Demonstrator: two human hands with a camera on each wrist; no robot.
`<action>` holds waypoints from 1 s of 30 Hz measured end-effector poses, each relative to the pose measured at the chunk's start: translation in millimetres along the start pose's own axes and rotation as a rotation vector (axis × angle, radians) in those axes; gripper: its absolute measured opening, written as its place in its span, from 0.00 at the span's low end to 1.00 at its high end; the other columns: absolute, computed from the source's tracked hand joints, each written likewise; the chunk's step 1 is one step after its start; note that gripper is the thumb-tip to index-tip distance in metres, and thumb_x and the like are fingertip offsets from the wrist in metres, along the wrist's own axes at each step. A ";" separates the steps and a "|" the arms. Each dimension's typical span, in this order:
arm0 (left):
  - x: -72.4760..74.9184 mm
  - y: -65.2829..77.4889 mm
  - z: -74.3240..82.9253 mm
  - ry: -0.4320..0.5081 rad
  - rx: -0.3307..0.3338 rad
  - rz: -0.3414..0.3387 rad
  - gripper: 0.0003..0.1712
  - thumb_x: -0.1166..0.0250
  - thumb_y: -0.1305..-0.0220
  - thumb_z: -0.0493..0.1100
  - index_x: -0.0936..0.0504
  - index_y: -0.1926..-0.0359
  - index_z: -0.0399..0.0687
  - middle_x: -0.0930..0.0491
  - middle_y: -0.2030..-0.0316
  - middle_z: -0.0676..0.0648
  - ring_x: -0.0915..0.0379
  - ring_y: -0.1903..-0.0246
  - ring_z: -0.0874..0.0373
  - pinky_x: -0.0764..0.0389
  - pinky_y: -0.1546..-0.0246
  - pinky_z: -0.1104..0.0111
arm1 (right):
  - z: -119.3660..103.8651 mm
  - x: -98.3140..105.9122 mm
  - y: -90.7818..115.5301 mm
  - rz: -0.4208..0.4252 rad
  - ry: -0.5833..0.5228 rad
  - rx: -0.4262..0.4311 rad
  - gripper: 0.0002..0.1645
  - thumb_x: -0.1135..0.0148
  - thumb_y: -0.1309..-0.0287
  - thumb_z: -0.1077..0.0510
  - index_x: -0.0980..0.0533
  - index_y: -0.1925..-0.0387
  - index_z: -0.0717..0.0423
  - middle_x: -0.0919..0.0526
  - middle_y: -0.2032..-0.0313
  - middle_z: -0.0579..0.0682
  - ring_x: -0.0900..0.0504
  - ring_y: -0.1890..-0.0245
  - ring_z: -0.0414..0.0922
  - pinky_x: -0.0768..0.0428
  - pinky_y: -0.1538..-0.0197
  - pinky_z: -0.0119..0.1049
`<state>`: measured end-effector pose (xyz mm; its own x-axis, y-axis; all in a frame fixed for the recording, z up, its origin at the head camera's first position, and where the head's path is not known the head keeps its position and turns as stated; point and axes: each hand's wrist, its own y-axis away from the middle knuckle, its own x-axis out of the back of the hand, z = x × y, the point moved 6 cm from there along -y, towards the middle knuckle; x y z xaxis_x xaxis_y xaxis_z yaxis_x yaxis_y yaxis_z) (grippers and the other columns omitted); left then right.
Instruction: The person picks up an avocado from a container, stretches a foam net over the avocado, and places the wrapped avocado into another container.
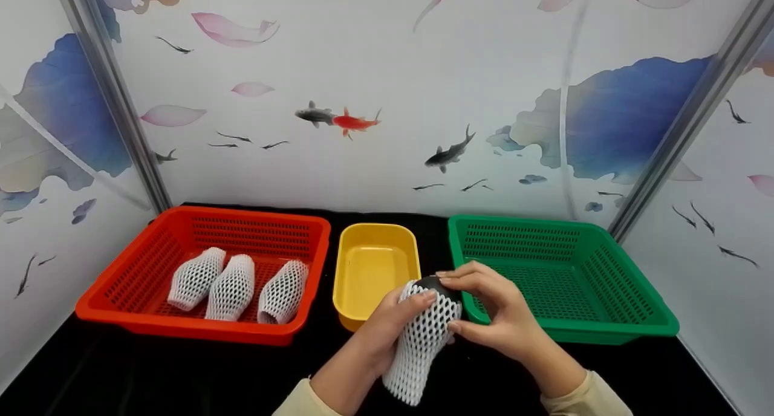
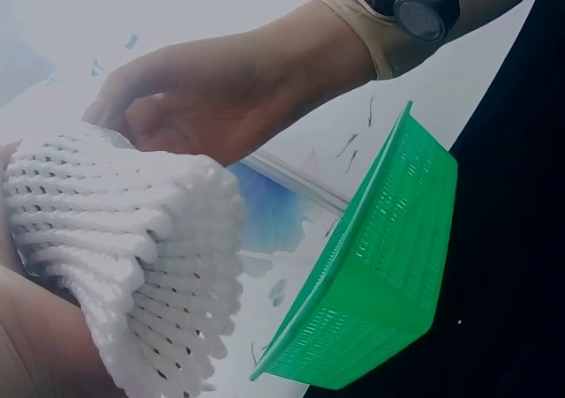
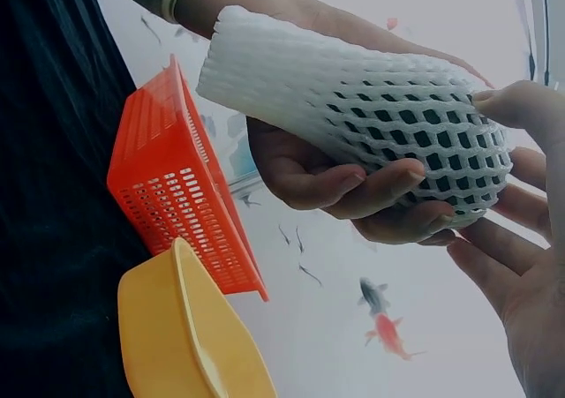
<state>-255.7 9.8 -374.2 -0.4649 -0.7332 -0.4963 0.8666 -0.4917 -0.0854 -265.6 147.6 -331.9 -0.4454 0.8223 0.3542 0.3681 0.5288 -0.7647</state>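
A white foam net sleeve (image 1: 421,337) is stretched around a dark, rounded object (image 1: 432,286), whose smooth top shows at the sleeve's upper end. My left hand (image 1: 387,328) grips the sleeve from the left, thumb across the mesh and fingers curled underneath, as the right wrist view shows. From the other side my right hand (image 1: 499,304) pinches that upper end, with fingertips on the dark top and the thumb at the mesh's edge. The sleeve's narrow end (image 3: 234,58) hangs loose below the left hand. Through the mesh in the right wrist view the object looks dark green.
Three foam net sleeves (image 1: 233,289) lie in a red basket (image 1: 199,333) on the left. A yellow bin (image 1: 344,271) stands mid-table just beyond the hands. On the right is a green basket (image 1: 611,329). Printed panels with metal posts (image 1: 115,95) border the black-covered table.
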 end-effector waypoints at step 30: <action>0.3 -7.4 -12.4 0.301 0.031 0.307 0.26 0.46 0.33 0.58 0.29 0.44 0.44 0.24 0.60 0.44 0.24 0.66 0.54 0.20 0.62 0.59 | 10.2 -16.7 -11.0 0.110 0.274 -0.052 0.16 0.40 0.42 0.69 0.22 0.50 0.61 0.19 0.54 0.56 0.22 0.54 0.48 0.25 0.47 0.35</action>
<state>-260.1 19.0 -384.5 -0.1084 -0.6800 -0.7252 0.9484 -0.2895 0.1297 -270.5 126.0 -334.8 -0.1663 0.8978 0.4078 0.4470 0.4372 -0.7804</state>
